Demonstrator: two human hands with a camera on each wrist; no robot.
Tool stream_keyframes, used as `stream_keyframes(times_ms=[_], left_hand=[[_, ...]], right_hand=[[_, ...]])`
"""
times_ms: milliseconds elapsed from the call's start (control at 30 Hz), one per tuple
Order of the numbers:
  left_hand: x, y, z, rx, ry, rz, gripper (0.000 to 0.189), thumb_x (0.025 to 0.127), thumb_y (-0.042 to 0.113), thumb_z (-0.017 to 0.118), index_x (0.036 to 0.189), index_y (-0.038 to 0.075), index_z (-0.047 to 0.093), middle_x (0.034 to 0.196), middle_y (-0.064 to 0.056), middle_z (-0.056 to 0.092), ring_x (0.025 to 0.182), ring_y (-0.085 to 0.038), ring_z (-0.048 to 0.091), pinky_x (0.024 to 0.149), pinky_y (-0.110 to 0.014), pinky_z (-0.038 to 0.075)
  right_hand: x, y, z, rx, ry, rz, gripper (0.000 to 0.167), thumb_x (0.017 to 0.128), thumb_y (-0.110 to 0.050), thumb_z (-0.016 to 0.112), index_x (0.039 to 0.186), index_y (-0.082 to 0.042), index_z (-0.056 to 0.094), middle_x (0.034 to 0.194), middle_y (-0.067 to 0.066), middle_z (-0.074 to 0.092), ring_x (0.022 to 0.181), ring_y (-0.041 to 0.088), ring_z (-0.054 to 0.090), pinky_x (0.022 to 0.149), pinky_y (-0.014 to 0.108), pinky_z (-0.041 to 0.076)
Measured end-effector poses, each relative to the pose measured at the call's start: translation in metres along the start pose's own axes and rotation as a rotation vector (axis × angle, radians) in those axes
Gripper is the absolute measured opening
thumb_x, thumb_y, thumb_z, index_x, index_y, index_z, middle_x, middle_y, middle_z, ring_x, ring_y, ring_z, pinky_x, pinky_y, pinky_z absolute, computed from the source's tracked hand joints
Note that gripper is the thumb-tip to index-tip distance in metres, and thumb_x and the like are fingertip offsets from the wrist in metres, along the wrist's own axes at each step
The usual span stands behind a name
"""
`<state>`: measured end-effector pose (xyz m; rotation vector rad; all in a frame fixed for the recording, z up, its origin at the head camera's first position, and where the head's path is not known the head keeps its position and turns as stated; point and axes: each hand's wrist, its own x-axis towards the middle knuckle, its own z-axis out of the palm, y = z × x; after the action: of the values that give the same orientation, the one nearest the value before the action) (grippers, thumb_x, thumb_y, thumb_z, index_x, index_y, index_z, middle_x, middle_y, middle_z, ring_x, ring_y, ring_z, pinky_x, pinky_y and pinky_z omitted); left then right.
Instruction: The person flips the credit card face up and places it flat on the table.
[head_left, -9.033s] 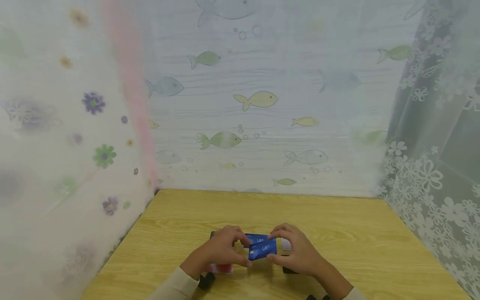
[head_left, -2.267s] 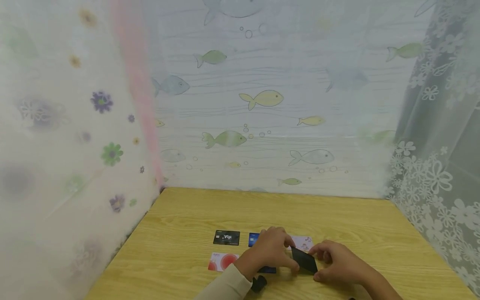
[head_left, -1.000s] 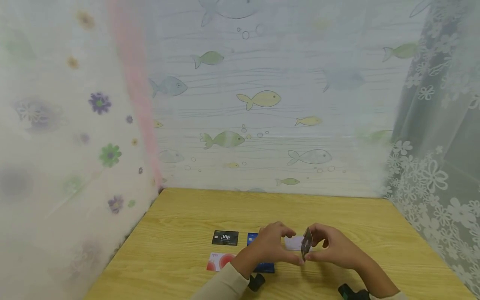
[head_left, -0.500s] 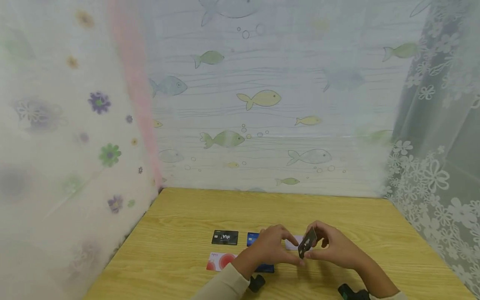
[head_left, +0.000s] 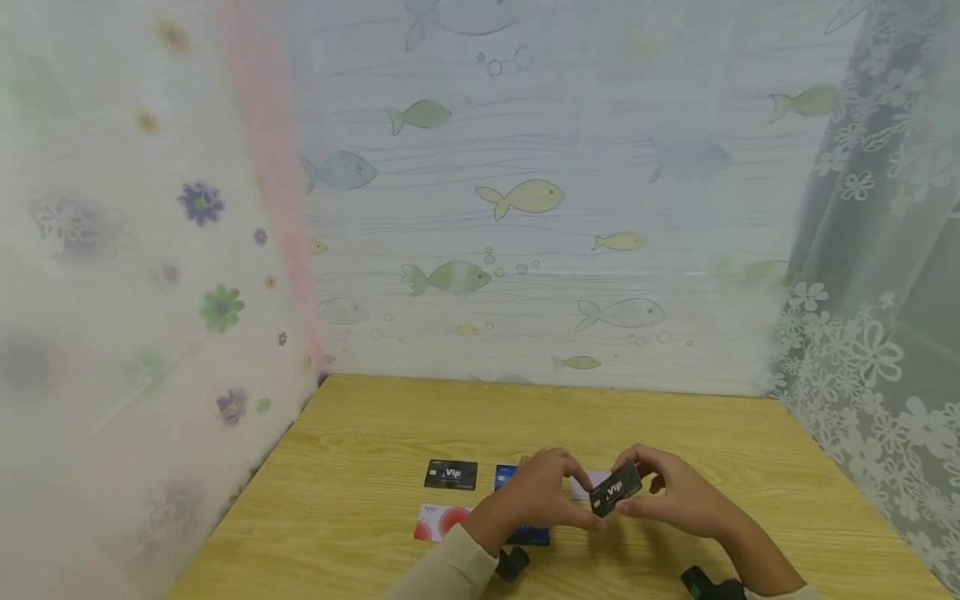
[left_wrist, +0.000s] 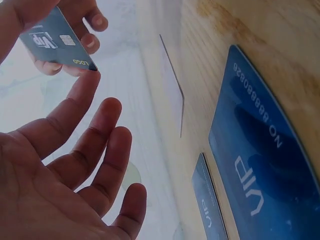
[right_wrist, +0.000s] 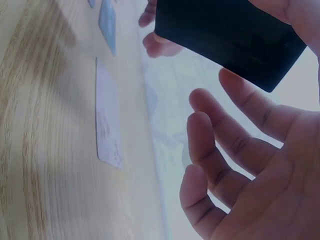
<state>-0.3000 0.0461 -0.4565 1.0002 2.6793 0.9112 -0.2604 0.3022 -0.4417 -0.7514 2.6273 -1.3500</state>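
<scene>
Above the table a black VIP card (head_left: 615,488) is held tilted between both hands, its printed face with chip and logo toward the head camera. The right hand (head_left: 678,498) pinches its right end between thumb and index finger; its plain dark back fills the top of the right wrist view. With index fingertip and thumb, the left hand (head_left: 536,496) grips the card's left end, the other fingers spread loosely. Behind the held card lies a pale card (right_wrist: 107,117), partly hidden. Below the left hand are two blue VIP cards, one nearer (left_wrist: 265,150) and one farther (left_wrist: 207,197).
Another black VIP card (head_left: 451,475) lies flat at the left, with a white and red card (head_left: 442,522) in front of it. All rest on a wood-grain table (head_left: 375,417). Fish-printed curtain (head_left: 525,292) hangs behind. Black devices sit at both wrists.
Earlier both hands held a blue card; later a black card with its plain side showing. That black card has since been turned, and its printed face now shows more fully.
</scene>
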Motion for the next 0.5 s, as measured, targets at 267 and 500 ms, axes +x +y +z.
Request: stream_keyframes(times_ms=[267,500], left_hand=[[-0.0022,0.0000,-0.0026,0.010,-0.015,-0.026,0.031,0.073,0.056,0.090,0.092,0.036,0.077,0.118,0.018,0.064,0.109,-0.007,0.060,0.089,-0.038,0.041],[-0.0046,-0.0002,-0.0054,0.067,-0.061,-0.076,0.033,0.070,0.055,0.092,0.091,0.034,0.078,0.110,0.018,0.063,0.102,-0.005,0.057,0.091,-0.042,0.044]], right_hand=[[-0.0010,0.0053,-0.0033,0.009,-0.028,0.015,0.030,0.095,-0.020,0.075,0.122,-0.014,0.063,0.118,0.011,0.065,0.098,0.021,0.062,0.071,0.034,0.046],[-0.0044,0.0063,-0.0053,-0.077,-0.056,0.052,0.036,0.092,-0.030,0.080,0.123,-0.017,0.067,0.132,0.010,0.060,0.102,0.022,0.059,0.072,0.038,0.046]])
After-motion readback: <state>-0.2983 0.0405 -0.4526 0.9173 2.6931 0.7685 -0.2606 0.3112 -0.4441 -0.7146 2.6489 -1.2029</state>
